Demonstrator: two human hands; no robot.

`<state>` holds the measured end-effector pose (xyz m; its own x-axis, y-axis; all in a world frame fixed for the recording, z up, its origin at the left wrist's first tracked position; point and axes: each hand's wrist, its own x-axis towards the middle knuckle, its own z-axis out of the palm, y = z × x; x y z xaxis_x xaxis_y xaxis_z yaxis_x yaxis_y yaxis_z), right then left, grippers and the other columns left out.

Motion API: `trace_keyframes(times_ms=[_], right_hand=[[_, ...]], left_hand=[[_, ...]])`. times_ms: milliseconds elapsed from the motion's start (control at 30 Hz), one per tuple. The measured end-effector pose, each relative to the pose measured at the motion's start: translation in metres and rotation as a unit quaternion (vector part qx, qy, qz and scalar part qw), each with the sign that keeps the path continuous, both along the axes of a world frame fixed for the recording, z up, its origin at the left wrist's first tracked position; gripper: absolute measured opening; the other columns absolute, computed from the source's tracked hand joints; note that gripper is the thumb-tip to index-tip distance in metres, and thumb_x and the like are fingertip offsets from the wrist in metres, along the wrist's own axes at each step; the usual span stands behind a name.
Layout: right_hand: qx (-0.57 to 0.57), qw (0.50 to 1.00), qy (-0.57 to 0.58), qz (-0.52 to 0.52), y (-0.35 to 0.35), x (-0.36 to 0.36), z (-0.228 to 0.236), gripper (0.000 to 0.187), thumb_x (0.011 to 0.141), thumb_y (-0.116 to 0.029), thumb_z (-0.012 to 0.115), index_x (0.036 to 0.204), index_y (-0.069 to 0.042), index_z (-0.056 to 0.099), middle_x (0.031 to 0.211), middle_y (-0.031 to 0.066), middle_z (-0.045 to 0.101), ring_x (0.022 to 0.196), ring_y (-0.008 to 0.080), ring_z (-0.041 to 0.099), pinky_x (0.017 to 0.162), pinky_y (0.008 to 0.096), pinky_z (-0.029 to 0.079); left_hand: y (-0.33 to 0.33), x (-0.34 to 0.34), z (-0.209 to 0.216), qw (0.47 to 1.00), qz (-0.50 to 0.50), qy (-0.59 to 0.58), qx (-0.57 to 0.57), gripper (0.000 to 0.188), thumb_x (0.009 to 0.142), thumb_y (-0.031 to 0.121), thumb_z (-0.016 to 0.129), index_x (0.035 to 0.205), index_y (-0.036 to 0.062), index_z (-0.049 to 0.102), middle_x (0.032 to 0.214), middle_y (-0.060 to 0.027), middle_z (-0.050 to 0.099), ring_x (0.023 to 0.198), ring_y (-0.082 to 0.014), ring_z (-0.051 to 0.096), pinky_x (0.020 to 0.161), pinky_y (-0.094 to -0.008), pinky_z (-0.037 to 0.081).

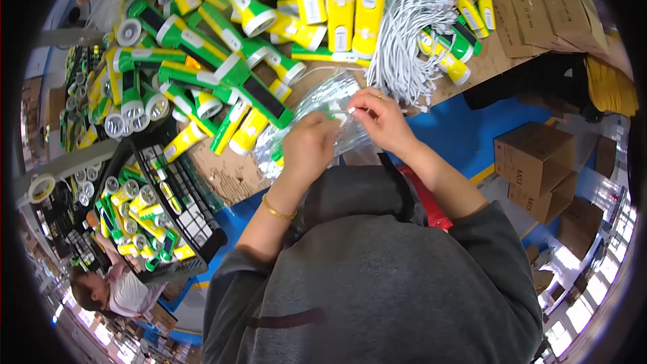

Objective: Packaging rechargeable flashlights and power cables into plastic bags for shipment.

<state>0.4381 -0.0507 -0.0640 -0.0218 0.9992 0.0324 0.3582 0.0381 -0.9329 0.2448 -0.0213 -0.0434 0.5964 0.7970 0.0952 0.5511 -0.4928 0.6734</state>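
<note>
At the table's near edge, my left hand [310, 145] is closed, its fingers curled at the clear plastic bags [345, 86]. What it grips is hidden. Green and yellow bits show beside and below it, perhaps a flashlight under the plastic. My right hand [384, 120] pinches a small white piece [351, 110] between thumb and fingertips, just right of the left hand. Beyond the right hand lies a heap of white cables [408, 40]. Green and yellow flashlights [340, 10] are piled across the table, one with a dark panel [266, 99] close to my left hand.
A black crate [182, 195] holding more flashlights [138, 219] stands to the left. Brown cartons sit on the table's far right [552, 7] and on the floor [532, 162]. A co-worker [121, 293] is at the lower left; another person's yellow garment [610, 84] shows at right.
</note>
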Motion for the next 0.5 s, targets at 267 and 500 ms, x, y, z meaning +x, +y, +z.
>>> trace_keyframes(times_ms=[267, 500], right_hand=[[0.03, 0.994, 0.062, -0.089, 0.002, -0.015, 0.014, 0.007, 0.083, -0.003, 0.062, 0.089, -0.002, 0.065, 0.081, 0.009, 0.065, 0.069, 0.0234, 0.065, 0.061, 0.0322, 0.05], [-0.016, 0.971, 0.202, -0.123, 0.021, 0.008, 0.052, 0.008, 0.093, -0.004, 0.061, 0.098, -0.002, 0.065, 0.085, 0.0004, 0.064, 0.075, 0.0076, 0.06, 0.067, 0.0232, 0.05]], left_hand=[[0.004, 0.034, 0.02, 0.976, 0.148, -0.124, 0.1, 0.014, 0.076, 0.007, 0.074, 0.089, 0.0064, 0.068, 0.09, -0.0061, 0.063, 0.086, -0.0273, 0.059, 0.083, -0.0394, 0.044], [0.002, -0.015, 0.01, 0.969, 0.125, 0.02, 0.214, 0.028, 0.074, -0.003, 0.064, 0.099, 0.0021, 0.052, 0.117, -0.02, 0.049, 0.11, -0.0393, 0.047, 0.094, -0.0497, 0.037]])
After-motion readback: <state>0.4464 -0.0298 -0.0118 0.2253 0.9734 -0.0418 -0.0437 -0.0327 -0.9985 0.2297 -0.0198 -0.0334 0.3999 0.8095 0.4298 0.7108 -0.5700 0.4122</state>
